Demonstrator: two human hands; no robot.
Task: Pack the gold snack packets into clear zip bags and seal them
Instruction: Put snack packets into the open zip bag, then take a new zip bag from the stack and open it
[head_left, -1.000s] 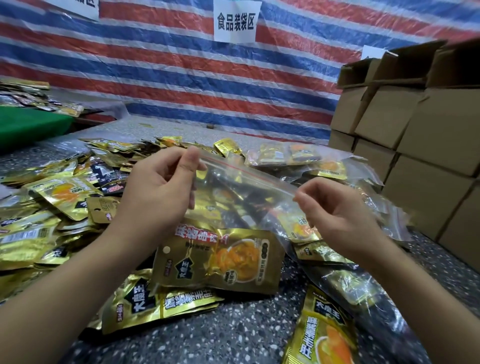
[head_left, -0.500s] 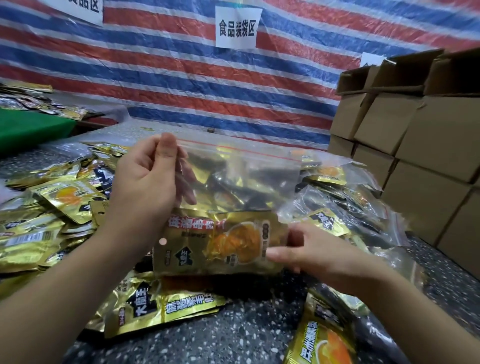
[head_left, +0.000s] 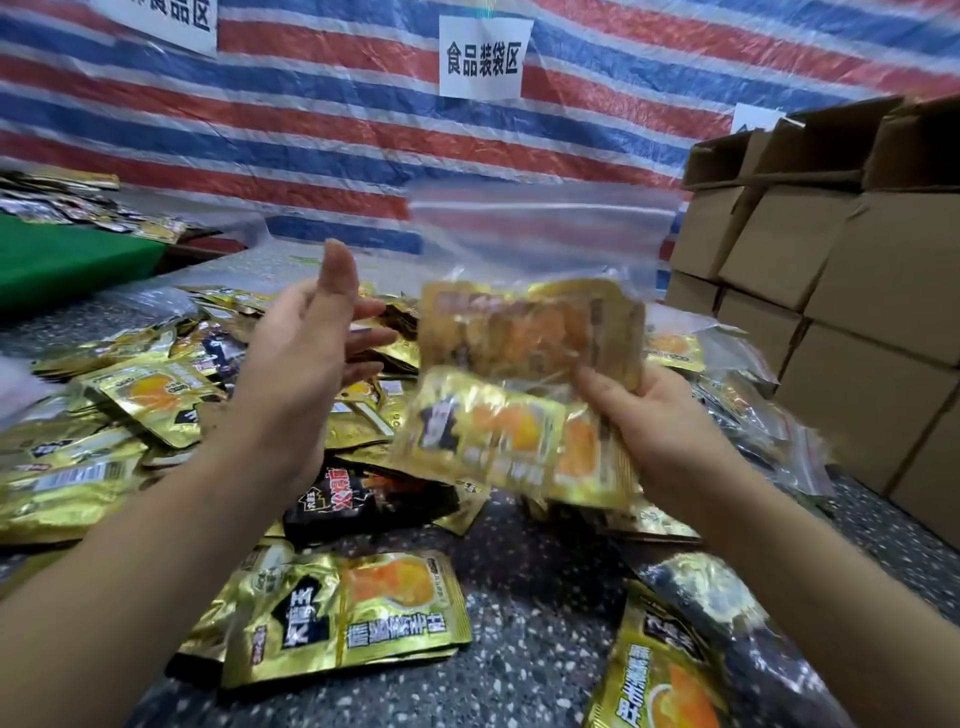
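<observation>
My right hand (head_left: 654, 421) grips a clear zip bag (head_left: 540, 234) by its lower right side and holds it up above the table. Gold snack packets (head_left: 519, 384) fill the bag's lower half; its top stands upright, and motion blur hides whether the zip is closed. My left hand (head_left: 306, 353) hovers just left of the bag, fingers straight and spread, touching nothing. Loose gold packets (head_left: 343, 618) lie on the speckled table (head_left: 519, 670) below and in a heap (head_left: 130, 400) to the left.
Stacked cardboard boxes (head_left: 841, 291) stand at the right. Filled clear bags (head_left: 748, 395) lie beside them. A black packet (head_left: 358, 499) sits among the gold ones. A green surface (head_left: 62, 260) is at far left, a striped tarp wall (head_left: 311, 119) behind.
My left hand let go of the bag's top and opened. My right hand took the bag's lower part and lifted it up and to the right, off the table.
</observation>
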